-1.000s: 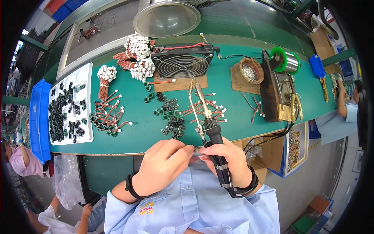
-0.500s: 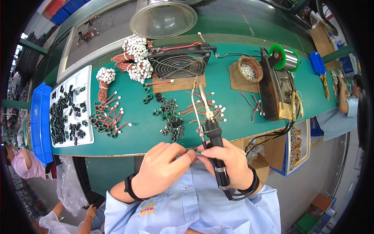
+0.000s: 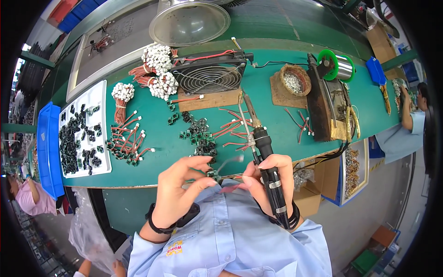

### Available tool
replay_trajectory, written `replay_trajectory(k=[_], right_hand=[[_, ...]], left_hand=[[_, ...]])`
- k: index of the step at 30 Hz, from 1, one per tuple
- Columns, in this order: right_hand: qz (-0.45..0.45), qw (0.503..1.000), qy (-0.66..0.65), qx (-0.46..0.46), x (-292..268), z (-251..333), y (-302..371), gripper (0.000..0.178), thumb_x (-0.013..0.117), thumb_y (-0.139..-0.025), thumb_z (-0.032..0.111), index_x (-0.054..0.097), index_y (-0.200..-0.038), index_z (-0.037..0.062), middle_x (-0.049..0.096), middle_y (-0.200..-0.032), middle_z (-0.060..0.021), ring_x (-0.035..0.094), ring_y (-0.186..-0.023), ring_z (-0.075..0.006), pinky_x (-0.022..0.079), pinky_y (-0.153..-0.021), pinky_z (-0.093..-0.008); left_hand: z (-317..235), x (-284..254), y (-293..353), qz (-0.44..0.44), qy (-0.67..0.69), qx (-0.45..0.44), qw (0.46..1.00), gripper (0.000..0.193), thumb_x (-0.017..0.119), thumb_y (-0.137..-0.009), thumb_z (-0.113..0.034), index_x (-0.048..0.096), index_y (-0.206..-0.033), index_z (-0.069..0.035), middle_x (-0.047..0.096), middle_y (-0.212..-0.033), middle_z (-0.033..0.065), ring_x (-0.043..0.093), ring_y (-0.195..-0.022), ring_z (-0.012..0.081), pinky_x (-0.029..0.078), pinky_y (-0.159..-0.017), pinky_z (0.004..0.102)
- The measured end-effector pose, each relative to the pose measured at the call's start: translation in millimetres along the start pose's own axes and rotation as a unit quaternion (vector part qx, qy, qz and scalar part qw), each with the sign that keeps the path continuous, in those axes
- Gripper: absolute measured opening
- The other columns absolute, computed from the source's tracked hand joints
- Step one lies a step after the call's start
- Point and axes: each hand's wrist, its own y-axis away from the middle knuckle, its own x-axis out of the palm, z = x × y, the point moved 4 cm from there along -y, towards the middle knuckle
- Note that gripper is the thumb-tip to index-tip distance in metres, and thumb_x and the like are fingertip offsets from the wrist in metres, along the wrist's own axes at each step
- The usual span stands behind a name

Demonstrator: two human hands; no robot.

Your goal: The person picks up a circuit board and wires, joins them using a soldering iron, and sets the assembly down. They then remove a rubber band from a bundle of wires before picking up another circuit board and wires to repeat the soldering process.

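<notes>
My right hand [image 3: 275, 177] is wrapped around the black handle of a soldering iron [image 3: 264, 143], whose metal tip points away over the bench. A thin feed tube runs alongside the iron. The thumb and fingertips of this hand also pinch a blurred reddish wire [image 3: 234, 188]. Between the thumb and fingers of my left hand [image 3: 177, 187] is a small green circuit board [image 3: 212, 174], with a blurred wire lead beside it. Just beyond lie a heap of small green-and-black boards [image 3: 202, 138] and several red-and-black wire leads with white connectors [image 3: 235, 127].
A black fan [image 3: 210, 78] stands behind the heap. Left are bundled white-plug wires [image 3: 122, 94], a white tray [image 3: 105, 143] of boards and a blue bin [image 3: 49, 147]. Right are a bowl of metal bits [image 3: 295, 81], a solder spool [image 3: 344, 68] and a soldering stand [image 3: 323, 106]. Co-workers sit either side.
My hands, close together before, have moved apart, and the left fingers have spread. The small board now shows at my left fingertips. The iron has shifted slightly right and nearer to me.
</notes>
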Motion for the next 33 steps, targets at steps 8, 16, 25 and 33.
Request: replay_trajectory(k=[8, 16, 25, 33], right_hand=[[0.027, 0.998, 0.027, -0.043, 9, 15, -7, 0.042, 0.060, -0.077, -0.011, 0.033, -0.104, 0.0064, 0.056, -0.081, -0.0126, 0.055, -0.064, -0.0094, 0.048, -0.056, -0.0241], [0.059, 0.993, 0.065, -0.080, 20, 23, -4, 0.042, 0.060, -0.075, -0.013, 0.034, -0.104, 0.0049, 0.056, -0.084, -0.0160, 0.061, -0.072, -0.0171, 0.052, -0.061, -0.0306], [-0.006, 0.982, 0.029, -0.188, 27, 29, -10, 0.040, 0.069, -0.065, -0.011, 0.049, -0.097, -0.0005, 0.061, -0.083, -0.0179, 0.062, -0.066, -0.0227, 0.049, -0.055, -0.0272], [0.005, 0.977, 0.046, -0.207, 26, 30, -10, 0.040, 0.068, -0.063, -0.011, 0.050, -0.097, 0.0003, 0.061, -0.086, -0.0186, 0.062, -0.065, -0.0245, 0.049, -0.055, -0.0282]], left_hand=[[6, 4, -6, 0.089, 0.253, -0.003, 0.963, 0.024, 0.060, -0.082, -0.004, 0.054, -0.104, 0.004, 0.058, -0.095, 0.0114, 0.058, -0.087, 0.0192, 0.049, -0.071, 0.0287], [22, 14, -10, 0.177, 0.460, -0.074, 0.867, 0.021, 0.054, -0.089, -0.011, 0.052, -0.107, 0.000, 0.055, -0.104, 0.0107, 0.056, -0.091, 0.0170, 0.045, -0.078, 0.0292], [24, 20, -7, 0.227, 0.534, -0.116, 0.806, 0.027, 0.056, -0.089, -0.018, 0.048, -0.108, -0.001, 0.055, -0.100, 0.0084, 0.054, -0.089, 0.0145, 0.044, -0.075, 0.0286], [25, 22, -5, 0.218, 0.525, -0.131, 0.812, 0.028, 0.056, -0.089, -0.020, 0.048, -0.107, -0.001, 0.055, -0.099, 0.0080, 0.053, -0.091, 0.0144, 0.043, -0.078, 0.0270]])
